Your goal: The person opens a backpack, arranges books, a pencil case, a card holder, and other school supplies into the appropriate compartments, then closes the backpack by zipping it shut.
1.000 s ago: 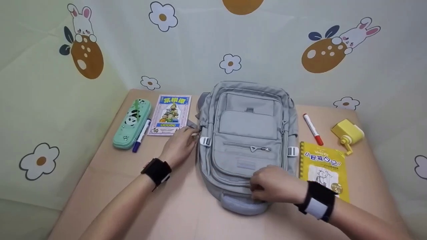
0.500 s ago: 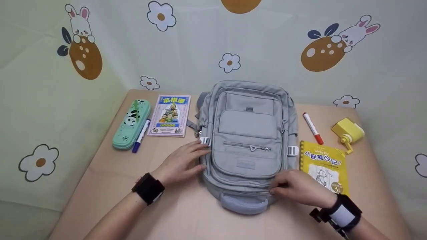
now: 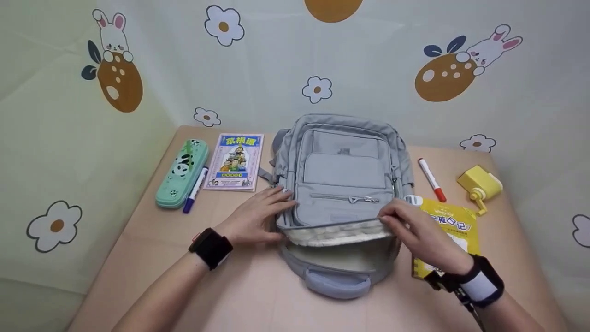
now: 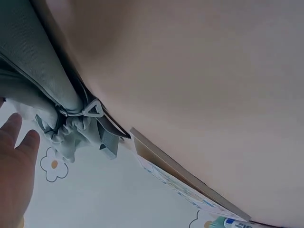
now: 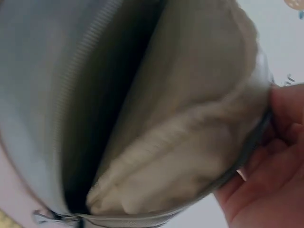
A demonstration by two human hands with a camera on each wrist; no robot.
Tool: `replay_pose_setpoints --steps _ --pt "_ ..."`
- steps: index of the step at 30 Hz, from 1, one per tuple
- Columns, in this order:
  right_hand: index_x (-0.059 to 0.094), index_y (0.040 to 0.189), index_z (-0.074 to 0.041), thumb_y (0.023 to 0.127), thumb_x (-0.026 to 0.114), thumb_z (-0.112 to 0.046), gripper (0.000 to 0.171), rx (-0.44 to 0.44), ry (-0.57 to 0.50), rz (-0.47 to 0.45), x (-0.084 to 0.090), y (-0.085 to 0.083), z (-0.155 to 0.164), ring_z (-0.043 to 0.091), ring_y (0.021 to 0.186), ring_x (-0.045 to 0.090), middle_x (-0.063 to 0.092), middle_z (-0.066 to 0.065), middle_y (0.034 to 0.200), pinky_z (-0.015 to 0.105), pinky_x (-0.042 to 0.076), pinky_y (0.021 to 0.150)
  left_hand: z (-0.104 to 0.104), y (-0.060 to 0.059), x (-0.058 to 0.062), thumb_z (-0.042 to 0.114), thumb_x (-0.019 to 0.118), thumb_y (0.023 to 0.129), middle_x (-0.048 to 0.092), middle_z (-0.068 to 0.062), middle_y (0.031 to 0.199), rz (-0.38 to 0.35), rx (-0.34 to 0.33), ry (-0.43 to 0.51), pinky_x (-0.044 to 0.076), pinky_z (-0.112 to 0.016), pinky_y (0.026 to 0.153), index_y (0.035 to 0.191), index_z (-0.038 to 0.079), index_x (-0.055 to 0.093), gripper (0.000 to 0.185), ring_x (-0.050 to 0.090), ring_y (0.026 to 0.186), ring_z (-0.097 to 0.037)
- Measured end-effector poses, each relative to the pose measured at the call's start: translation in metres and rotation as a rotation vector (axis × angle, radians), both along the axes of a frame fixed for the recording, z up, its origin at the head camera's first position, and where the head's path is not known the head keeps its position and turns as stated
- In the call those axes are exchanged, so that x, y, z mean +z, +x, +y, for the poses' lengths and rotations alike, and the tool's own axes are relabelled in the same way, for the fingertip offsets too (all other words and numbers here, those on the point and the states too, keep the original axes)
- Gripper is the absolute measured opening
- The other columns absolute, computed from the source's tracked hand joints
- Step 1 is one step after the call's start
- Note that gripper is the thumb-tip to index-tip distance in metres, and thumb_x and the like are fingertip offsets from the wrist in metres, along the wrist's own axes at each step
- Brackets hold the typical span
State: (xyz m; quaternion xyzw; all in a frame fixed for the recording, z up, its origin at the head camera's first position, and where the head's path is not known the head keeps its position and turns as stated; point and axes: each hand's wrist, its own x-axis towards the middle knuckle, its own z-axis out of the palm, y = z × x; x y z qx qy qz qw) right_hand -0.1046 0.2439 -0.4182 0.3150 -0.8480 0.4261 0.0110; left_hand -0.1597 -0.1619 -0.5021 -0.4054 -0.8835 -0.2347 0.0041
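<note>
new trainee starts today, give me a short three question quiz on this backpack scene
1. True or false: the main compartment of the grey backpack is zipped shut.
2. Which hand lifts the backpack's front flap? A. the left hand B. the right hand C. neither
3. Name the thing lying between the panda pencil case and the colourful book.

Key
1. False: the flap is raised and the pale lining shows.
2. B: it pinches the flap's edge, while the left hand rests flat on the backpack's left side.
3. The blue marker.
</note>
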Motion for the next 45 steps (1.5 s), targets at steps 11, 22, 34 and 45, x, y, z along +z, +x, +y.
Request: replay_pose_setpoints --steps 11,22,34,45 --pt "0.061 0.112 0.006 0.099 0.047 0.017 0.022 0.022 -0.341 0.116 0.034 -0.031 -0.003 0.013 0.077 0.053 0.053 0.008 0.092 0.020 0.047 0.064 0.031 -0.055 0.017 0.031 0.086 0.081 0.034 -0.008 0.163 -0.030 0.063 0.108 0.019 -0.054 0.121 0.158 0.014 0.039 0.092 0.025 0.152 -0.033" --pt "0.064 0.113 0.010 0.100 0.053 0.009 0.017 -0.038 -0.492 -0.066 0.027 -0.043 0.016 0.015 0.084 0.058 0.063 0.012 0.104 0.021 0.048 0.068 0.050 -0.060 0.027 0.030 0.059 0.103 0.069 -0.014 0.128 -0.177 0.229 0.290 0.048 -0.043 0.102 0.132 0.007 0.067 0.037 0.066 0.116 -0.032" --pt "0.039 0.158 -0.026 0.090 0.066 0.001 0.078 -0.200 0.011 -0.251 -0.046 -0.072 0.088 0.039 0.153 0.015 0.027 0.006 0.166 0.072 0.012 0.114 0.062 -0.061 0.043 0.044 0.061 0.101 0.069 -0.008 0.129 -0.288 0.322 0.376 0.048 -0.039 0.102 0.135 0.014 0.068 0.046 0.065 0.116 -0.022" --pt "0.066 0.133 -0.005 0.105 0.055 -0.042 0.048 -0.403 0.046 -0.262 -0.059 -0.097 0.073 0.037 0.093 0.063 0.070 0.022 0.117 0.035 0.051 0.072 0.065 -0.068 0.040 0.049 0.070 0.093 0.069 -0.002 0.119 -0.448 0.402 0.556 0.050 -0.037 0.090 0.131 0.014 0.067 0.052 0.063 0.100 -0.019"
